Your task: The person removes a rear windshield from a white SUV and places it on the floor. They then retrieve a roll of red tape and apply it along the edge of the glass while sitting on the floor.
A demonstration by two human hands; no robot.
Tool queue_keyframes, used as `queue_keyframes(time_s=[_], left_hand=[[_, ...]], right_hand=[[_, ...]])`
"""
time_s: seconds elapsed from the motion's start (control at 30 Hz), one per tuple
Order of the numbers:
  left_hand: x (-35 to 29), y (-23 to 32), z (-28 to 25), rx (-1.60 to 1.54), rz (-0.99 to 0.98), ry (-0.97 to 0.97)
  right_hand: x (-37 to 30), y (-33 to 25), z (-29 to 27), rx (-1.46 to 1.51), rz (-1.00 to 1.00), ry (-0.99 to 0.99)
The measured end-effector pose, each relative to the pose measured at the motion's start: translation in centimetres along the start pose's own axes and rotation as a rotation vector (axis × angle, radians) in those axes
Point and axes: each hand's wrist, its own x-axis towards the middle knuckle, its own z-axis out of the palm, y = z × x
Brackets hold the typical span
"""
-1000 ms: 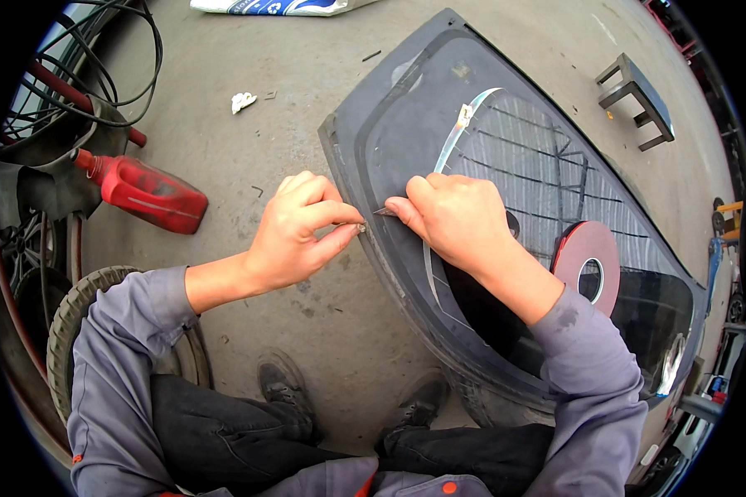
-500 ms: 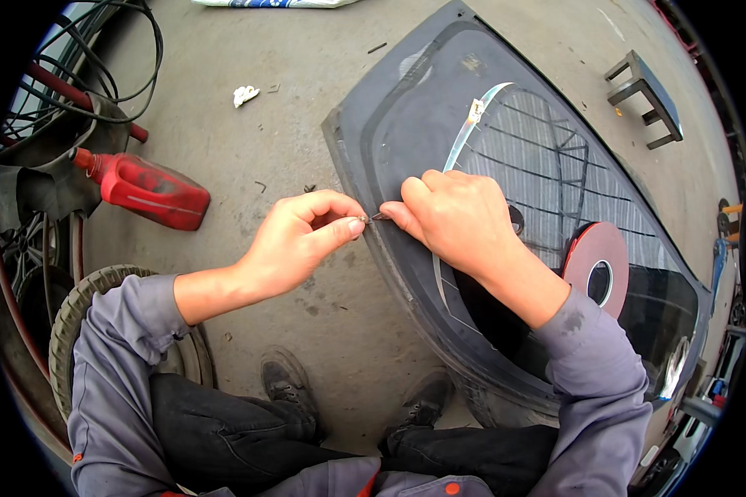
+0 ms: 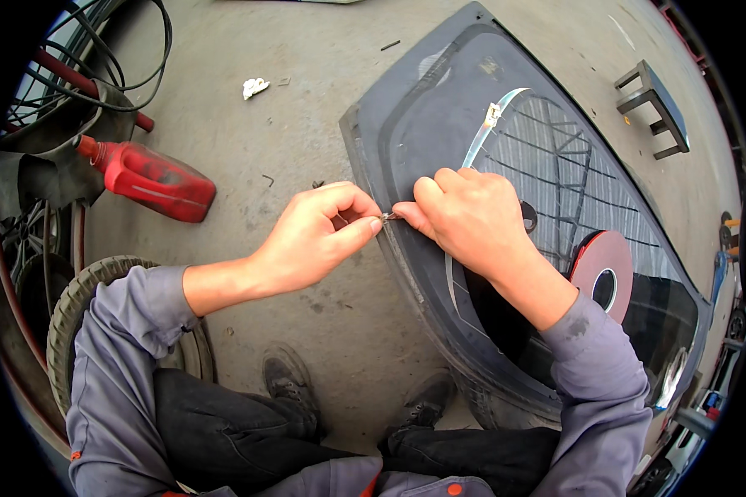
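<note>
My left hand [image 3: 327,228] is closed, thumb and forefinger pinching one end of a small thin piece [image 3: 388,217] whose kind I cannot make out. My right hand [image 3: 472,219] grips its other end between thumb and curled fingers. Both hands are over the left edge of a dark grey car tailgate [image 3: 419,149] with a glass window. On it lies a red-edged roll of double-sided tape [image 3: 584,269], beside my right forearm. A shiny narrow strip [image 3: 477,147] curves across the panel, passing behind my right hand.
A red plastic jug [image 3: 162,186] lies to the left near black hoses [image 3: 170,58]. Next to my left forearm is a tyre [image 3: 66,323]. A small stool [image 3: 659,112] stands at the far right. White crumpled paper [image 3: 255,88] lies on the floor.
The view has shifted slightly, so the tailgate and jug sit a little further right. Both hands still pinch the small piece, in nearly the same pose.
</note>
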Motion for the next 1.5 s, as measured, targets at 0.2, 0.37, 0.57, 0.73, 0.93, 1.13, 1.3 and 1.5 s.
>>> queue_keyframes(time_s=[0.2, 0.37, 0.57, 0.73, 0.93, 1.13, 1.3, 1.5], left_hand=[[0.3, -0.3, -0.1, -0.031, -0.017, -0.01], [0.5, -0.5, -0.2, -0.068, -0.011, -0.018], [0.5, -0.6, -0.2, -0.083, -0.028, -0.019], [0.6, -0.6, -0.3, -0.08, -0.009, -0.024], [0.7, -0.6, -0.4, -0.11, -0.024, -0.037], [0.7, -0.4, -0.5, -0.103, -0.027, -0.046], [0.6, -0.5, -0.5, -0.124, -0.022, -0.047], [0.6, -0.4, -0.5, -0.124, -0.035, -0.058]], right_hand=[[0.3, 0.2, -0.2, -0.009, -0.025, -0.032], [0.4, 0.1, -0.4, -0.017, -0.032, -0.04], [0.5, 0.1, -0.5, -0.015, -0.054, -0.058], [0.3, 0.1, -0.3, 0.019, -0.05, -0.058], [0.2, 0.3, -0.4, 0.008, -0.079, -0.069], [0.0, 0.2, -0.6, 0.011, -0.087, -0.085], [-0.2, 0.1, -0.7, 0.026, -0.09, -0.097], [-0.5, 0.0, -0.9, 0.033, -0.094, -0.103]])
